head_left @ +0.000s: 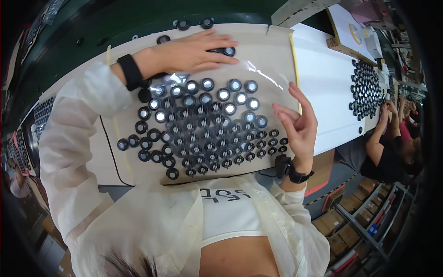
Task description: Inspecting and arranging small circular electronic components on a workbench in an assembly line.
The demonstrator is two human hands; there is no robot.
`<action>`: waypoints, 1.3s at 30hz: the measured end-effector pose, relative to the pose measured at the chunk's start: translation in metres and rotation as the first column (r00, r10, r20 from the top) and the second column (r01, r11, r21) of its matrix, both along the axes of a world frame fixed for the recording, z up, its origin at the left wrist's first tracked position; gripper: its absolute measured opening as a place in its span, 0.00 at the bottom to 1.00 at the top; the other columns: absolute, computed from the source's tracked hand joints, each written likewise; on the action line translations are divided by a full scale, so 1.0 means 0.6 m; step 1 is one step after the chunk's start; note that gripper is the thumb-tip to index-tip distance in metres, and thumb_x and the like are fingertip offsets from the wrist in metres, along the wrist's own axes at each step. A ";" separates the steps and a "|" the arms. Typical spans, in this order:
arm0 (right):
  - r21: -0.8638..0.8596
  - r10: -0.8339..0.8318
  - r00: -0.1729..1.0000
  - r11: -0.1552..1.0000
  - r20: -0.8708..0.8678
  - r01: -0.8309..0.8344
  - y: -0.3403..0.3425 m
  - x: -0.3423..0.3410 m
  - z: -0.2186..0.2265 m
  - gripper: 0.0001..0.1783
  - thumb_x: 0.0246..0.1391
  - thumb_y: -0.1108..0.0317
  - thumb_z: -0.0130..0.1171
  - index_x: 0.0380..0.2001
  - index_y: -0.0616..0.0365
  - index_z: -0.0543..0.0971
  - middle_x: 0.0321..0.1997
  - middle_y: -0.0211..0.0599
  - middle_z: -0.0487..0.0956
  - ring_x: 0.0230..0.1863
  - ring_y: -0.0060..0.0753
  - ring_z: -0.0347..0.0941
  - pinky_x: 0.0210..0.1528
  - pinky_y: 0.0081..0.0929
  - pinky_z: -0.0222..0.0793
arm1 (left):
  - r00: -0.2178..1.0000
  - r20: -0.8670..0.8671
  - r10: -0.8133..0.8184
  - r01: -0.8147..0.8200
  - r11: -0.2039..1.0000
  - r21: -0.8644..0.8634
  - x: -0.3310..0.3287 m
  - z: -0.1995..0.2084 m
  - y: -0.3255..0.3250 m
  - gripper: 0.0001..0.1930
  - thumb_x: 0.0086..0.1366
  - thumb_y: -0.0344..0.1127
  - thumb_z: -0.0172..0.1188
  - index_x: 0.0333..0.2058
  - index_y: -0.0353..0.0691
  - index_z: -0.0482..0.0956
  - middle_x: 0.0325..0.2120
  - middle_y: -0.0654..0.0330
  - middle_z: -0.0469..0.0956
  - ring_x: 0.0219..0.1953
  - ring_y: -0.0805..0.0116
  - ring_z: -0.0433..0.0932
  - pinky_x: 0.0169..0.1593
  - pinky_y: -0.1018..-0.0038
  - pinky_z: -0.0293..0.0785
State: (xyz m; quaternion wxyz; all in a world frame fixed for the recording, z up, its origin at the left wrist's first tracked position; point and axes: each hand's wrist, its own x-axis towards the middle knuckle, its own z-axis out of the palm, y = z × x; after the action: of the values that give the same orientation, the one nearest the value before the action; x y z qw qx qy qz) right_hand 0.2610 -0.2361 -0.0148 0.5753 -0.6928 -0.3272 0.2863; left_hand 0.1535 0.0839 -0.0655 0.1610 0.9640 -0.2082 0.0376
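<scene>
Many small black round caps with silver or pale centres [205,98] lie in rows on the beige work mat [258,41] before me. A glossy clear plastic film [265,76] seems to lie over part of them. At the far side my left hand [191,51] rests flat, fingers spread, partly covering a few black caps [228,51] under its fingertips. My right hand [299,124] hovers at the right edge of the group, fingers apart and index raised, near the film. Whether it touches the film I cannot make out.
Loose caps [182,25] lie beyond the mat on the dark green surface [138,18]. To the right, a white board [318,83] carries another cluster of caps [364,90], with a co-worker's hands [390,108] beside it. A wooden-edged box [353,37] stands behind.
</scene>
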 end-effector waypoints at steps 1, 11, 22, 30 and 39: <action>-0.002 0.008 1.000 1.000 -0.010 -0.008 0.015 -0.006 -0.001 0.30 0.50 0.88 0.51 0.58 0.66 0.65 0.67 0.54 0.58 0.52 0.46 0.75 0.50 0.28 0.75 | 0.999 -0.024 0.031 -0.032 0.998 -0.049 -0.022 0.004 0.012 0.24 0.66 0.28 0.46 0.60 0.55 0.67 0.64 0.55 0.57 0.67 0.57 0.54 0.69 0.60 0.49; -0.254 0.114 0.861 0.967 0.495 0.017 0.071 0.001 -0.005 0.32 0.44 0.84 0.57 0.56 0.56 0.69 0.61 0.50 0.65 0.47 0.42 0.74 0.49 0.32 0.72 | 0.875 -0.076 0.478 -0.481 0.843 -0.242 -0.222 0.088 -0.038 0.28 0.58 0.25 0.57 0.59 0.41 0.66 0.62 0.54 0.62 0.66 0.54 0.57 0.67 0.61 0.54; -0.436 0.570 0.722 0.806 0.392 -0.400 0.243 -0.071 0.012 0.16 0.40 0.82 0.62 0.36 0.62 0.74 0.28 0.43 0.80 0.31 0.43 0.79 0.34 0.29 0.73 | 0.847 -0.034 0.531 -0.524 0.822 -0.225 -0.207 0.020 -0.130 0.40 0.54 0.43 0.65 0.61 0.32 0.59 0.62 0.50 0.59 0.66 0.56 0.56 0.67 0.63 0.54; -0.536 0.728 0.631 0.658 0.270 -0.530 0.289 -0.047 0.008 0.11 0.34 0.82 0.64 0.26 0.64 0.76 0.22 0.42 0.79 0.26 0.38 0.79 0.31 0.28 0.72 | 0.820 0.000 0.573 -0.568 0.813 -0.128 -0.213 0.005 -0.140 0.44 0.50 0.53 0.63 0.61 0.34 0.61 0.63 0.54 0.60 0.66 0.61 0.58 0.66 0.65 0.54; -0.623 0.769 0.487 0.629 0.414 -0.464 0.262 -0.072 0.030 0.07 0.41 0.82 0.61 0.28 0.65 0.76 0.25 0.43 0.78 0.27 0.39 0.76 0.33 0.28 0.71 | 0.811 -0.036 0.585 -0.585 0.811 0.001 -0.205 0.018 -0.146 0.45 0.47 0.55 0.64 0.61 0.36 0.62 0.63 0.59 0.61 0.65 0.66 0.58 0.67 0.67 0.54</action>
State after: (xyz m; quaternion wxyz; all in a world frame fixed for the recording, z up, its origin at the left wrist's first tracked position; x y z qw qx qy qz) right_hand 0.2175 -0.0787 0.0029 0.1077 -0.6822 -0.6651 0.2839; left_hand 0.0307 -0.0040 -0.0545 0.1500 0.9811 0.1012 0.0694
